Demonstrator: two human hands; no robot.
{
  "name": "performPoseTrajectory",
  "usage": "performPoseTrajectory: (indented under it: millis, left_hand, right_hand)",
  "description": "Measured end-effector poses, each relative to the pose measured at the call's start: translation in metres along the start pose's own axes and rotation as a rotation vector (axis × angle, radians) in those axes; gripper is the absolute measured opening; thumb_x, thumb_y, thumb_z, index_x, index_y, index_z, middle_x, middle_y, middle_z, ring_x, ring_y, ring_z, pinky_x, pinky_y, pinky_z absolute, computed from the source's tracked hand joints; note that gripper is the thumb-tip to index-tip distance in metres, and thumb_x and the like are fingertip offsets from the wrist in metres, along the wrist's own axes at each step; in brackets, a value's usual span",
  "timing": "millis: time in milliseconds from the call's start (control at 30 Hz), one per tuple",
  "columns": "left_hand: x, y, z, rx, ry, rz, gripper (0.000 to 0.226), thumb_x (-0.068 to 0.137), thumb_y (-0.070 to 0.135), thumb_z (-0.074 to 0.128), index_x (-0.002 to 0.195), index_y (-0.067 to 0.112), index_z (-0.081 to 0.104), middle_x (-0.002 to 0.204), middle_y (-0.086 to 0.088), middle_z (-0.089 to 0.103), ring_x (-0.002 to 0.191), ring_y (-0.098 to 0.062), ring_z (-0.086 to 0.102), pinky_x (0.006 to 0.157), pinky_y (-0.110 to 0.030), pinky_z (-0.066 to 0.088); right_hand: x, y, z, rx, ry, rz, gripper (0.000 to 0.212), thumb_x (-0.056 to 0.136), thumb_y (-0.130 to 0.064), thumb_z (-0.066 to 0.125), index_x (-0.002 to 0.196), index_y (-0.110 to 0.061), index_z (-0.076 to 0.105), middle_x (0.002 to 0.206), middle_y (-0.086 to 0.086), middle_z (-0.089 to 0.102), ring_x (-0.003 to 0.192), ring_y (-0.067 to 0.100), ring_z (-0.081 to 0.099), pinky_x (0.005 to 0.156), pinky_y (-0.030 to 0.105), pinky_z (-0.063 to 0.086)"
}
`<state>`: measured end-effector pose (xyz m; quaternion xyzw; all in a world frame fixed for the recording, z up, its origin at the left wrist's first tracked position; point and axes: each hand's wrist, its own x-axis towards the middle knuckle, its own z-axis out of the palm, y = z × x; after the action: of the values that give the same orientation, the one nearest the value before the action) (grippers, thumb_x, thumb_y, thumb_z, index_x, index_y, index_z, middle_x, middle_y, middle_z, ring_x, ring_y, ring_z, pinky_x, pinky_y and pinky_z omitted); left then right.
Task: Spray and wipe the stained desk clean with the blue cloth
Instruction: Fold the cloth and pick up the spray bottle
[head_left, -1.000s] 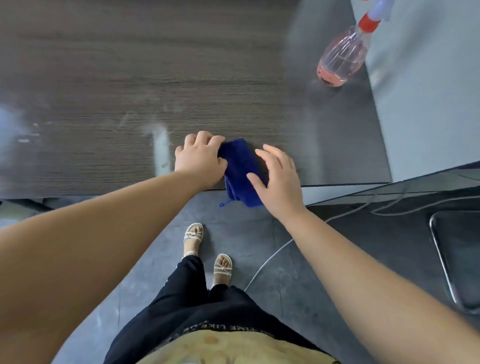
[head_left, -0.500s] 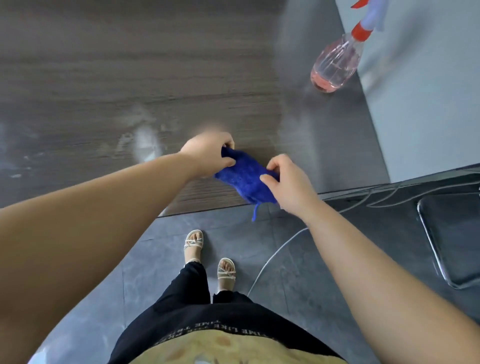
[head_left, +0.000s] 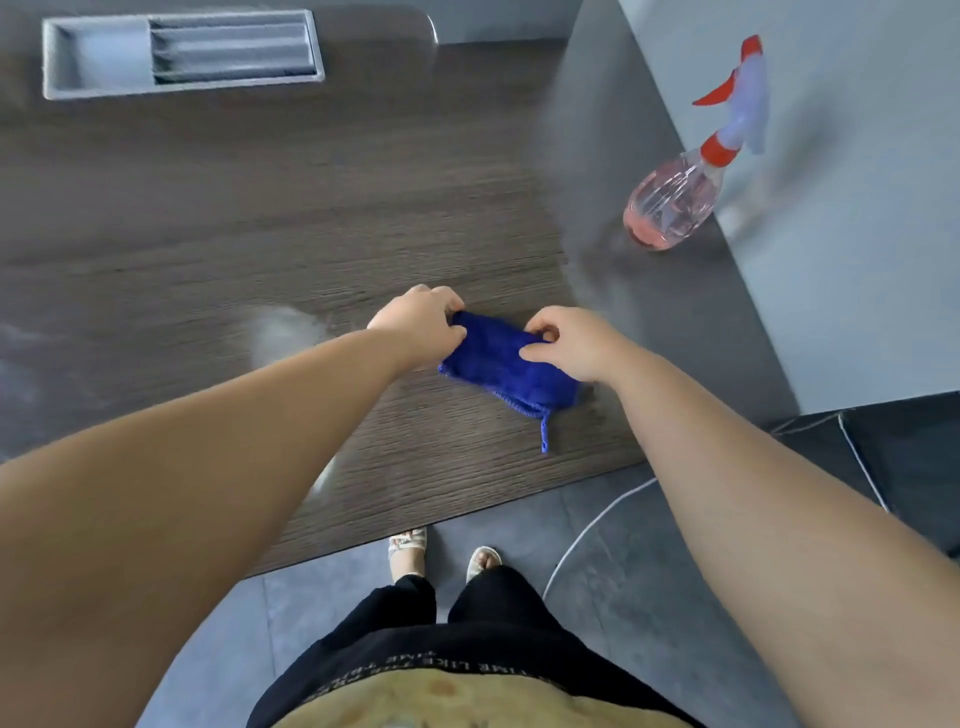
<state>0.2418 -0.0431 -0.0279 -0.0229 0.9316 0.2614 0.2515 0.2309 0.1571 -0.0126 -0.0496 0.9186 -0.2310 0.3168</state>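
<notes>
Blue cloth (head_left: 501, 364), both ends out of sight

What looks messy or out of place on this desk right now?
A whitish smear clouds the dark wood-grain desk just left of the left hand, not yet wiped. That hand and the right hand pinch the folded blue cloth beside it.

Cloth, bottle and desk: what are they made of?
Cloth: soft fabric, maybe terry or knit, matte blue; the stitched edge and dangling loop suggest it.
Bottle: probably clear, glossy plastic; pink liquid shows through its wall.
Desk: dark wood-grain top, likely laminate; it shines slightly where light reflects.
</notes>
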Motion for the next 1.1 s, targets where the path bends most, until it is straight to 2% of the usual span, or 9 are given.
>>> performPoseTrajectory:
  millis: [167,267,433,567,667,800,900,1000,1100]
  left_hand:
    - [0.026,0.039,0.007,-0.010,-0.018,0.045,0.044,0.088,0.030,0.055,0.131,0.023,0.051,0.133,-0.005,0.049,0.122,-0.026,0.046,0.101,-0.037,0.040]
    - [0.049,0.090,0.013,-0.102,-0.002,0.096,0.058,0.085,0.036,0.062,0.138,0.022,0.042,0.138,-0.005,0.043,0.128,-0.025,0.039,0.103,-0.037,0.038]
    - [0.098,0.179,0.016,-0.396,0.049,0.099,0.097,0.070,0.041,0.078,0.147,0.023,0.022,0.147,-0.004,0.030,0.134,-0.024,0.032,0.107,-0.040,0.034]
    - [0.131,0.215,0.020,-0.460,0.111,0.116,0.109,0.062,0.039,0.084,0.148,0.025,0.018,0.147,-0.002,0.027,0.133,-0.025,0.032,0.109,-0.038,0.033]
    - [0.144,0.223,0.024,-0.428,0.123,0.142,0.107,0.060,0.038,0.085,0.146,0.025,0.021,0.145,-0.001,0.031,0.129,-0.026,0.037,0.105,-0.041,0.036]
    - [0.149,0.224,0.028,-0.458,0.204,0.153,0.081,0.062,0.032,0.082,0.131,0.023,0.040,0.129,0.002,0.047,0.113,-0.018,0.052,0.093,-0.038,0.046]
    - [0.146,0.215,0.019,-0.548,0.261,0.139,0.067,0.063,0.028,0.080,0.121,0.024,0.046,0.117,0.006,0.054,0.100,-0.010,0.057,0.087,-0.034,0.049]
    - [0.150,0.186,-0.004,-0.602,0.332,0.090,0.067,0.060,0.029,0.081,0.118,0.027,0.046,0.114,0.007,0.056,0.100,-0.008,0.058,0.085,-0.032,0.050]
    - [0.156,0.151,-0.035,-0.603,0.408,0.026,0.066,0.056,0.036,0.081,0.113,0.028,0.048,0.111,0.004,0.060,0.098,-0.011,0.061,0.085,-0.034,0.052]
  right_hand:
    - [-0.022,0.047,-0.022,0.330,0.053,0.138,0.020,0.084,-0.022,0.068,0.101,-0.022,0.057,0.109,-0.001,0.062,0.101,0.017,0.058,0.083,0.027,0.044]
    - [-0.023,0.070,-0.047,0.454,0.101,0.183,0.016,0.083,-0.017,0.067,0.097,-0.018,0.058,0.104,0.001,0.065,0.096,0.019,0.063,0.082,0.031,0.049]
    - [-0.004,0.100,-0.096,0.443,0.113,0.151,0.017,0.083,-0.018,0.067,0.097,-0.020,0.058,0.103,0.000,0.063,0.094,0.017,0.060,0.085,0.033,0.049]
    - [0.010,0.111,-0.120,0.463,0.047,0.125,0.017,0.082,-0.016,0.067,0.096,-0.020,0.059,0.103,0.002,0.062,0.093,0.018,0.059,0.086,0.034,0.049]
    - [0.021,0.119,-0.132,0.463,0.000,0.107,0.019,0.081,-0.018,0.068,0.097,-0.021,0.059,0.104,0.001,0.062,0.098,0.018,0.060,0.090,0.035,0.049]
    - [0.032,0.128,-0.147,0.463,-0.030,0.094,0.015,0.081,-0.017,0.068,0.093,-0.021,0.059,0.102,0.001,0.064,0.098,0.019,0.061,0.088,0.034,0.049]
    - [0.042,0.126,-0.160,0.411,-0.045,0.052,0.016,0.082,-0.015,0.068,0.089,-0.026,0.059,0.098,-0.005,0.066,0.095,0.013,0.061,0.086,0.027,0.047]
    - [0.062,0.106,-0.177,0.280,-0.052,-0.028,0.019,0.080,-0.017,0.070,0.084,-0.032,0.059,0.092,-0.011,0.065,0.092,0.011,0.061,0.085,0.026,0.046]
    - [0.092,0.075,-0.188,0.160,-0.059,-0.113,0.016,0.079,-0.019,0.071,0.088,-0.028,0.061,0.090,-0.011,0.064,0.089,0.010,0.060,0.079,0.021,0.045]
